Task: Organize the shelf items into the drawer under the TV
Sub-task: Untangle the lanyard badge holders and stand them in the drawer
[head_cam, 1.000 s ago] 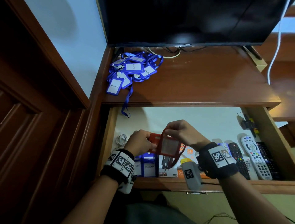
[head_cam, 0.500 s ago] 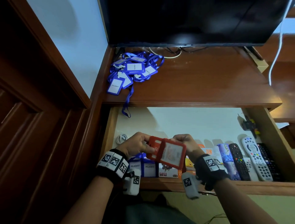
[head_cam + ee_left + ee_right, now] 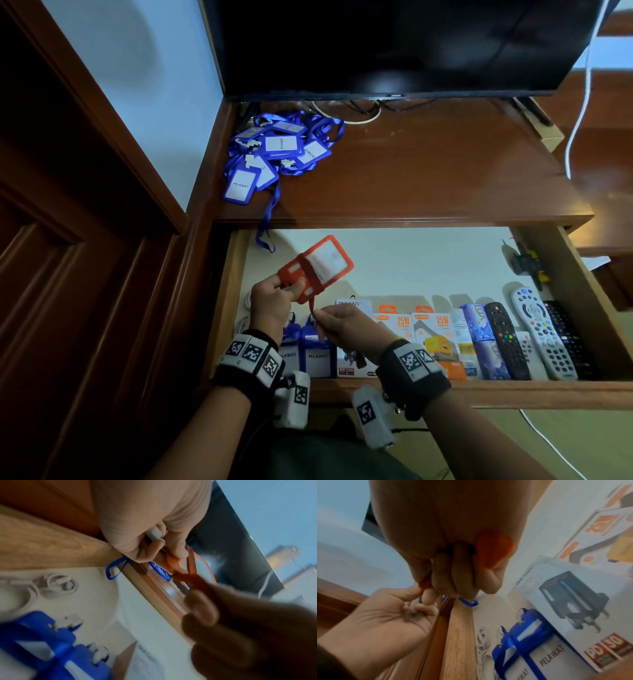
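Observation:
Two red badge holders [image 3: 317, 267] are held up over the open drawer [image 3: 479, 394] at its left side. My left hand [image 3: 291, 286] grips their lower ends; in the left wrist view its fingers [image 3: 150, 550] also curl round a white clip [image 3: 154, 533]. Just below, my right hand [image 3: 320, 317] pinches the red lanyard strap [image 3: 311, 306] that hangs from the holders, and the strap [image 3: 493, 547] runs through its closed fist. A heap of blue badge holders with lanyards [image 3: 274, 154] lies on the shelf [image 3: 428, 171] under the TV [image 3: 394, 44].
The drawer front holds two blue badge holders [image 3: 308, 353], charger boxes [image 3: 431, 342], several remotes [image 3: 544, 335] and a coiled white cable [image 3: 56, 584]. One blue lanyard loop [image 3: 267, 236] hangs off the shelf into the drawer. A white cable [image 3: 579, 120] runs down at the right.
The red holders rose and tipped toward the drawer's back. My right hand left them and dropped below, where it now pinches the strap.

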A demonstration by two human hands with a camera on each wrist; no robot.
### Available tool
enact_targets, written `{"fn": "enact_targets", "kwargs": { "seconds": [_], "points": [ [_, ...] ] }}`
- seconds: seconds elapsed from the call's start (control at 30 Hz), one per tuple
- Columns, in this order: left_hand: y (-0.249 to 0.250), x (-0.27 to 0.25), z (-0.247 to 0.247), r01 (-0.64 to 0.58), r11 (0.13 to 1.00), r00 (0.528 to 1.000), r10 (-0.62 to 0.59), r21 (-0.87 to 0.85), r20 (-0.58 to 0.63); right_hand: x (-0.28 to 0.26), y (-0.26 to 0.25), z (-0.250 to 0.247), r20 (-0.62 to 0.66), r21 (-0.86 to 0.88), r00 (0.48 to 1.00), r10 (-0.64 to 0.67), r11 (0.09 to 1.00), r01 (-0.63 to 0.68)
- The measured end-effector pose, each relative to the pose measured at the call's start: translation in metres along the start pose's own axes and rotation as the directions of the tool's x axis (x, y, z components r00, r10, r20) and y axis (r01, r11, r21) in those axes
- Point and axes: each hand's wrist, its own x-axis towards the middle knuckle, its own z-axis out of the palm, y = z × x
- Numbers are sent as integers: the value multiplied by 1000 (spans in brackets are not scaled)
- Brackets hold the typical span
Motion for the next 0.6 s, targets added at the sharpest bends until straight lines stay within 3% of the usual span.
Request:
{"fn": "enact_targets", "kwargs": {
  "seconds": [0.23, 0.43, 0.6],
  "points": [
    [-9, 0, -3, -205, 893, 958, 98, 402, 271, -4, -28, -11, 24, -173, 997, -73, 982, 76],
    [-4, 0, -8, -303, 825, 869, 33, 477, 494, -2, -39, -34, -66, -271, 995, -76, 961, 56],
    [7, -1, -9, -390, 735, 808, -16, 555, 589, -3, -43, -41, -69, -390, 992, -106, 918, 71]
  ]
}}
